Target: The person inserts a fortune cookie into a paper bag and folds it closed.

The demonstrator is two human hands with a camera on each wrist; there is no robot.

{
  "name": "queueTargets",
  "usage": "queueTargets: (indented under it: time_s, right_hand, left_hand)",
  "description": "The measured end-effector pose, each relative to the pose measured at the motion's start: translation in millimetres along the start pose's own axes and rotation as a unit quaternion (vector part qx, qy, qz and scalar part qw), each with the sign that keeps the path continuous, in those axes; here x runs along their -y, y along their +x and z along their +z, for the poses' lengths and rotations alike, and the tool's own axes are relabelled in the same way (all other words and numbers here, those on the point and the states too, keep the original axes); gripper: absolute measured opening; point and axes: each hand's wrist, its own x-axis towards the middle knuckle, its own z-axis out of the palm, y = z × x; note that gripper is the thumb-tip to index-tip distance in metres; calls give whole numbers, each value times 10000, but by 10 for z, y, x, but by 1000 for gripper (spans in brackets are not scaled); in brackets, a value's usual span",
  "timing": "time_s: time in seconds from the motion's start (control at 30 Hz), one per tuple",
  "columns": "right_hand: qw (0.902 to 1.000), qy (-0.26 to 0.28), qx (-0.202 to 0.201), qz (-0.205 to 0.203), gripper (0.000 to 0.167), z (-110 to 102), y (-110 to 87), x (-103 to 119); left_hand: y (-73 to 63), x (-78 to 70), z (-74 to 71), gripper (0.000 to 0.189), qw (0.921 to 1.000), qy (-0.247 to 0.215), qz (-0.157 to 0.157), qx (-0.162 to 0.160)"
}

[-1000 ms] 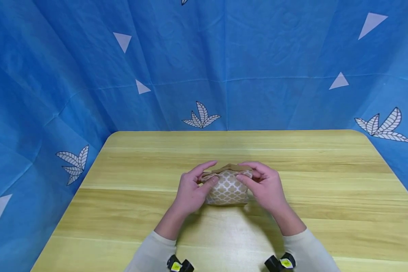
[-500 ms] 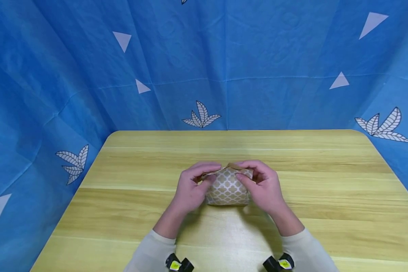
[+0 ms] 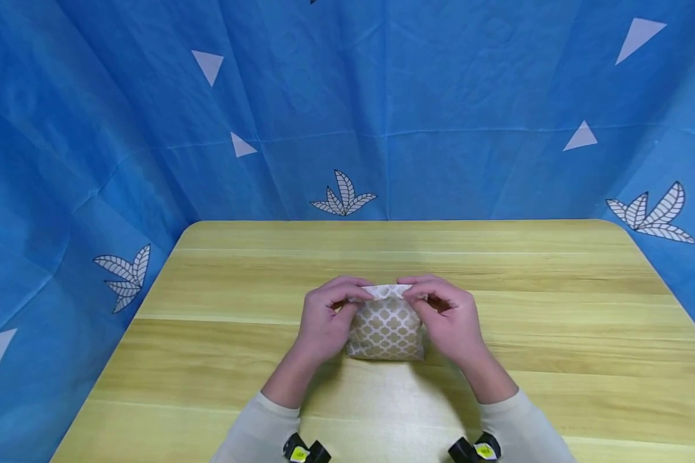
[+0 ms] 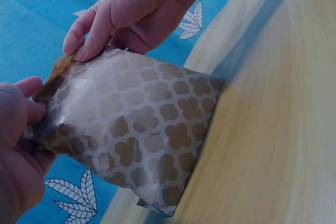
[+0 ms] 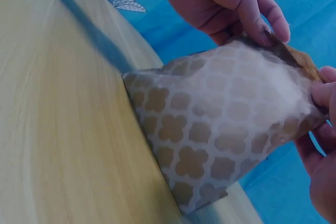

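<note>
A brown paper bag [image 3: 385,328] with a white lattice print stands on the table between the two hands, its top edge folded over. My left hand [image 3: 327,315] pinches the left end of that top edge between thumb and fingers. At the right end, my right hand [image 3: 447,315] pinches the same edge. In the left wrist view the bag [image 4: 152,124] looks creased and bulging, its bottom edge on the table. The right wrist view has the bag's printed front [image 5: 210,124] too, with brown paper at the pinched top. What is inside the bag is hidden.
The wooden table [image 3: 220,373] reaches back to a blue cloth [image 3: 452,116] with printed leaves and white triangles. Another stretch of the cloth hangs along the left side. Black wrist cameras [image 3: 307,448] sit by both light sleeves [image 3: 257,431].
The top edge of the bag has gone from standing up and partly open to folded down as a pale strip. Both hands' fingers have curled over it; the bag's front shows taller.
</note>
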Motion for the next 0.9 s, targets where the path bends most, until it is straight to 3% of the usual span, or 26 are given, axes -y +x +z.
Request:
queueTargets:
  time_s: [0.27,0.53,0.77,0.9]
  right_hand:
    - [9988,-481,52,35,23,-51,-12,-16]
    - [9972,-609,424,19,22,-126,-9,45]
    - [9953,-924,258,106,25,-169,6,-11]
    - [9956,-889,287,119,25,-186,7,-35]
  left_hand:
    - [-7,124,-12,33,9993,368,98,-17]
    - [-24,103,-71,28,9970,380,-101,670]
    - [-4,135,-84,34,9909,618,-167,1181]
    - [-2,169,-78,37,9903,475,-371,1251]
